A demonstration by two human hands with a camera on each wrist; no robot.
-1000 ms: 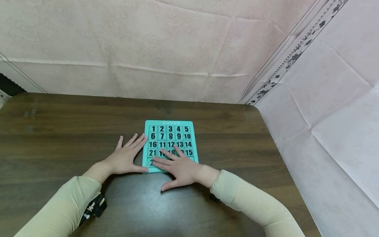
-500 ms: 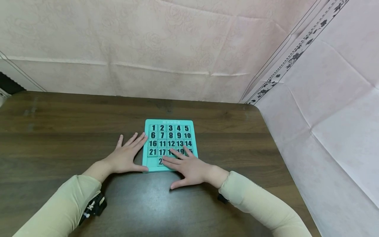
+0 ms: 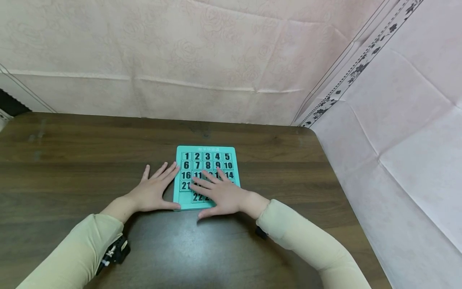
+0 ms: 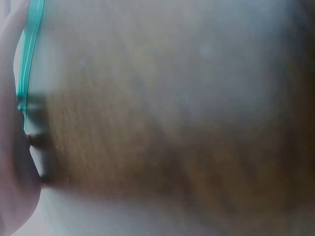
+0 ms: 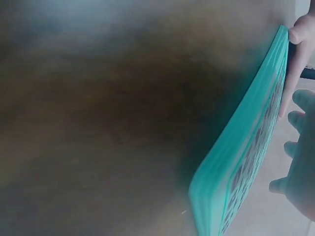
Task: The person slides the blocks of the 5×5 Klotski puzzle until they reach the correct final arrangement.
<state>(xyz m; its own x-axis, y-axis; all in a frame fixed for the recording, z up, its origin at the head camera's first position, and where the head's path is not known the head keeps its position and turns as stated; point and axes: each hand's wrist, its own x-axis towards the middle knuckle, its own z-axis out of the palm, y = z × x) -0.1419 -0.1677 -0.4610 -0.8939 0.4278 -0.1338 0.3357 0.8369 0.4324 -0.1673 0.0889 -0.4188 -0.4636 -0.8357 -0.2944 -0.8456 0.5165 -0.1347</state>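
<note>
A turquoise sliding number puzzle [image 3: 223, 149] lies flat on the wooden table, its black-numbered tiles in rows. The bottom-left corner of its grid shows no tile, and a 22 tile [image 3: 197, 197] sits just right of that gap. Fingers spread, my left hand [image 3: 153, 193] rests along the puzzle's left edge, thumb at the lower corner and fingertips at the side. My right hand [image 3: 224, 196] is over the lower right part, fingers extended across the tiles and hiding several. In the right wrist view, its fingertips [image 5: 291, 148] hang over the puzzle's face [image 5: 256, 152].
The brown wooden table [image 3: 90, 140] surrounds the puzzle. A pale patterned cloth [image 3: 162, 60] hangs behind the far edge, and a white cloth [image 3: 397, 160] with a floral border runs down the right. A black device [image 3: 117, 251] is strapped at the left wrist.
The bottom-row tiles slid right under my right hand, leaving the bottom-left slot bare. That hand then moved back left and up over the middle rows. My left hand stayed in place.
</note>
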